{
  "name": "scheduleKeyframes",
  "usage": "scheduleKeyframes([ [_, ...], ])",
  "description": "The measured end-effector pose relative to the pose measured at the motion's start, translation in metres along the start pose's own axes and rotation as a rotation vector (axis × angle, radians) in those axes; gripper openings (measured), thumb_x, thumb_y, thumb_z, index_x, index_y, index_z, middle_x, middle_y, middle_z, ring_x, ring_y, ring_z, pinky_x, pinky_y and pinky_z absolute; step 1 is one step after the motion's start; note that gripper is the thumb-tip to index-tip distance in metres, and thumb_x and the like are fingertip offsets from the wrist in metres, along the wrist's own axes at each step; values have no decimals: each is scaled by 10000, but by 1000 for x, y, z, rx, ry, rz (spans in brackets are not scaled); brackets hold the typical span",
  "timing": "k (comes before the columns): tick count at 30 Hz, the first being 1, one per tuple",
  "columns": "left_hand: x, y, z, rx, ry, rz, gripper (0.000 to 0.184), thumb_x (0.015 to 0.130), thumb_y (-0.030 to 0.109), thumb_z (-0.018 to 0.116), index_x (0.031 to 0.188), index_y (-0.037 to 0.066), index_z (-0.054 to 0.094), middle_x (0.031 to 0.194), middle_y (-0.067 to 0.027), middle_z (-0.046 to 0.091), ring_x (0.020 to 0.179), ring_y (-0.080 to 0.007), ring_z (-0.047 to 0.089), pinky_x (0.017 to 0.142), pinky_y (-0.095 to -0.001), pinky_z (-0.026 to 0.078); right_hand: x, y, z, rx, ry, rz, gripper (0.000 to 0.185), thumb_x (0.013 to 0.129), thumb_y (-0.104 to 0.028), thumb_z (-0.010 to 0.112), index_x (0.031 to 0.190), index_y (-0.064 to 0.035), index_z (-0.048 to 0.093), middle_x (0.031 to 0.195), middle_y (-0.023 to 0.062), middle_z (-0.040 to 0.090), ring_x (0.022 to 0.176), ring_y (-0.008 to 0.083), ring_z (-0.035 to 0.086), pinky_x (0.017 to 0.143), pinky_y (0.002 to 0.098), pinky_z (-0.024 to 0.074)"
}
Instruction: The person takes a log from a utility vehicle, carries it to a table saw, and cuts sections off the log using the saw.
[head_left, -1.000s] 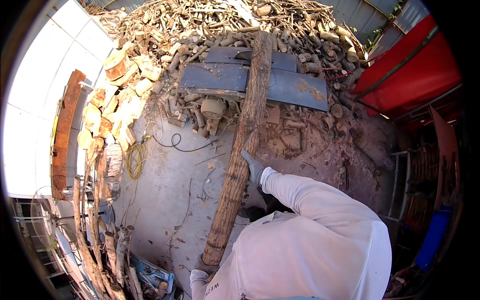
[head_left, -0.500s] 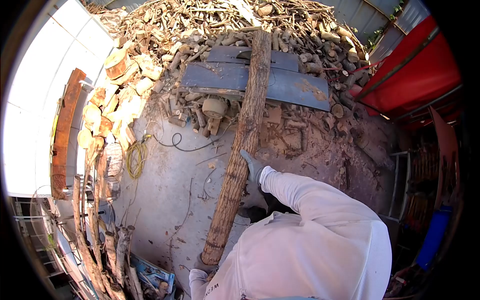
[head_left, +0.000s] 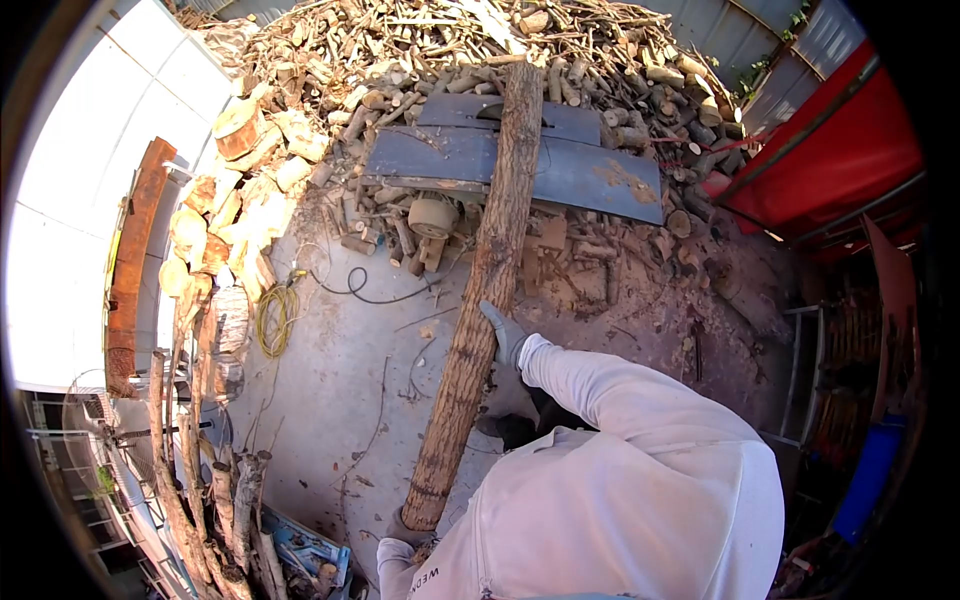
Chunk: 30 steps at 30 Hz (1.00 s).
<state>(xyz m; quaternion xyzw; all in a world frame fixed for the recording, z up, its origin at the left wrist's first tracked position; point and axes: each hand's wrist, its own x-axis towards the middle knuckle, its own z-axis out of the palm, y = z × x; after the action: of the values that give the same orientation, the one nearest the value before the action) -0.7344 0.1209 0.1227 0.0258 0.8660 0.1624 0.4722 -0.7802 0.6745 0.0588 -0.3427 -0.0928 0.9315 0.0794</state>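
Brown log (head_left: 495,270): we are holding it lengthwise, its far part crossing the dark table (head_left: 585,178).
Right hand (head_left: 509,337): gloved in grey, we are gripping the log's side near mid-length.
Left hand (head_left: 403,530): we are touching the log's near end; whether its fingers are closing, we cannot tell.
Woodpile (head_left: 400,50): we are seeing it spreading beyond the table.
Yellow cord (head_left: 275,330): it is lying coiled on the floor (head_left: 325,400).
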Motion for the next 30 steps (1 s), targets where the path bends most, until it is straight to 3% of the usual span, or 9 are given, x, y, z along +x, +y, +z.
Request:
scheduleKeyframes([
  [5,3,-7,8,-23,61,7,1148,377,377,989,1352,26,495,1232,-145,661,1157,-264,631,989,-397,515,-5,-3,-5,83,-46,60,655,855,-327,798,1386,-102,488,1239,99,647,1122,295,632,976,528,518],
  [9,9,-2,15,73,44,35,1111,381,354,984,1338,33,519,1208,-140,673,1135,-260,641,978,-395,521,-13,-6,-37,78,-36,21,538,876,-378,761,1295,-106,564,1186,84,671,1092,290,645,979,517,514],
  [11,31,-30,33,-7,-37,131,1087,379,345,981,1324,40,538,1191,-140,683,1115,-258,653,967,-390,526,-37,-20,-43,95,-59,57,454,900,-425,720,1214,-113,619,1127,80,690,1045,298,658,972,516,512],
  [14,21,10,36,5,-139,126,1097,376,356,981,1328,43,534,1195,-139,682,1112,-257,653,960,-388,528,-58,-37,-53,90,61,4,464,894,-434,723,1208,-109,619,1128,86,687,1041,299,656,969,519,510],
  [15,20,14,44,3,-151,129,1097,376,356,981,1328,43,534,1195,-139,682,1112,-257,653,960,-388,528,-71,-44,-44,138,60,42,533,851,-351,794,1277,-105,587,1180,96,677,1080,299,649,970,492,526],
  [20,27,-4,93,-98,-11,311,1104,406,393,986,1329,16,511,1213,-146,673,1127,-248,645,954,-386,532,-56,-47,-65,43,144,-55,538,844,-355,802,1263,-81,604,1177,91,679,1044,256,657,939,454,539],
  [24,-11,32,113,-250,10,106,1097,438,392,985,1339,3,494,1216,-149,671,1133,-235,644,953,-382,532,-45,-38,-71,-191,405,-180,743,768,-463,839,1264,38,604,1217,145,667,1057,247,647,929,394,524],
  [27,-1,10,133,-48,-78,73,1040,461,370,984,1319,4,524,1207,-131,677,1122,-213,645,955,-380,529,-70,-41,-53,-458,661,-236,900,709,-542,856,1267,111,586,1222,176,664,1061,255,645,931,370,510],
  [30,-11,43,117,-268,-304,43,993,469,347,988,1296,4,558,1200,-119,685,1109,-202,647,959,-375,523,-93,-53,-43,-413,435,-76,791,767,-508,829,1294,33,593,1237,135,656,1153,230,603,987,375,476],
])
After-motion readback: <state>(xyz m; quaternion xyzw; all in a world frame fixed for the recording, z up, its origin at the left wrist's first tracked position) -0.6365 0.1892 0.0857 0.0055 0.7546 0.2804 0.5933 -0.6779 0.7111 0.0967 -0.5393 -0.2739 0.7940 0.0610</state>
